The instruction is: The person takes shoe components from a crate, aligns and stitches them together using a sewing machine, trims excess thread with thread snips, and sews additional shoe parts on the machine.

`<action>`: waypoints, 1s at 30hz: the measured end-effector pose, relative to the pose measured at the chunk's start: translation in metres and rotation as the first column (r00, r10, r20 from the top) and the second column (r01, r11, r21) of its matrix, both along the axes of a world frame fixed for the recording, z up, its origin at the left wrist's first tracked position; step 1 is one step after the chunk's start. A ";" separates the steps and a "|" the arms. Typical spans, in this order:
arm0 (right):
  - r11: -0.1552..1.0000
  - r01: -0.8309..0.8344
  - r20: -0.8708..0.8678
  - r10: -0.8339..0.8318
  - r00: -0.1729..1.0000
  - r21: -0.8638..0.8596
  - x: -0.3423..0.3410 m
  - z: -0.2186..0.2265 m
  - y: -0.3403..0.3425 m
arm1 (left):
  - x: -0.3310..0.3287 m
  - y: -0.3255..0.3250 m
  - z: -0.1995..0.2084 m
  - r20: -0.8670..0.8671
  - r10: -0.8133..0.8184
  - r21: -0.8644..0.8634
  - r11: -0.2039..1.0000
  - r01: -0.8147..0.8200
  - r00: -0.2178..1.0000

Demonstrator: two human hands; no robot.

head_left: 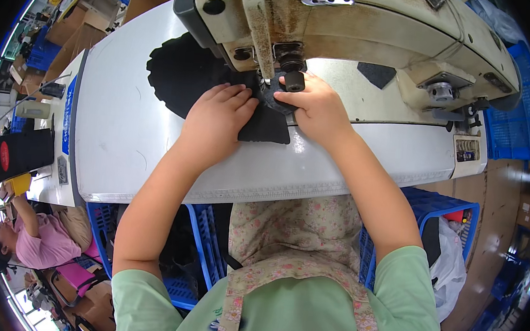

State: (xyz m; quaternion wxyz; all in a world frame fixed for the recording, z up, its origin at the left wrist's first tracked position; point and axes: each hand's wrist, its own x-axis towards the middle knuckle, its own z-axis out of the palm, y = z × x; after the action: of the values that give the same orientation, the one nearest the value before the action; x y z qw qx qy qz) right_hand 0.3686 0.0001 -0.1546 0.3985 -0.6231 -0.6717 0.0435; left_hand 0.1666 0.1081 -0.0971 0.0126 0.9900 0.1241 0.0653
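Note:
A black fabric piece (182, 75) with a notched, rounded edge lies on the white sewing table, partly beneath the head of a sewing machine (363, 24). My left hand (215, 121) rests flat on this fabric, its fingers stretched toward the needle area. At the presser foot (265, 84), a smaller dark grey fabric piece (275, 99) lies on top of the black one. My right hand (322, 111) grips the grey piece at its right side, thumb on top. A round black knob (294, 81) partly hides my right fingers, and the needle tip is hard to make out.
Another dark fabric piece (376, 74) lies under the machine arm. Blue crates (206, 242) stand below the table's front edge, and one (445, 208) holds a plastic bag. At far left a co-worker in a pink top (50, 239) sits near another table.

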 end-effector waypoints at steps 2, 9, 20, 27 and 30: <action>1.000 0.010 -0.021 -0.010 1.000 -0.015 -0.001 -0.001 -0.001 | 0.000 0.000 -0.001 -0.009 -0.037 0.063 0.997 0.037 0.999; 0.999 0.029 0.118 -0.031 0.993 0.016 -0.006 -0.002 -0.003 | -0.003 0.007 0.002 -0.013 -0.095 0.042 0.995 0.095 0.995; 0.994 0.098 0.307 -0.106 0.946 0.042 -0.012 0.002 -0.006 | 0.000 -0.001 -0.004 -0.028 -0.049 0.154 0.987 0.052 0.998; 0.994 0.109 0.291 -0.104 0.951 -0.002 -0.011 0.002 -0.004 | 0.002 -0.005 -0.007 -0.055 -0.004 0.192 0.981 0.014 0.998; 0.993 0.120 0.283 -0.117 0.952 0.005 -0.011 0.003 -0.003 | 0.006 -0.006 -0.010 -0.056 0.013 0.205 0.979 -0.001 0.998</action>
State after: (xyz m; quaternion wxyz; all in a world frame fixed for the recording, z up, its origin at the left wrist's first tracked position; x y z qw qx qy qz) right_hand 0.3580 -0.0034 -0.1516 0.2966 -0.6643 -0.6829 -0.0660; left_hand 0.1721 0.1017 -0.1070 -0.0934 0.9871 0.1207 0.0494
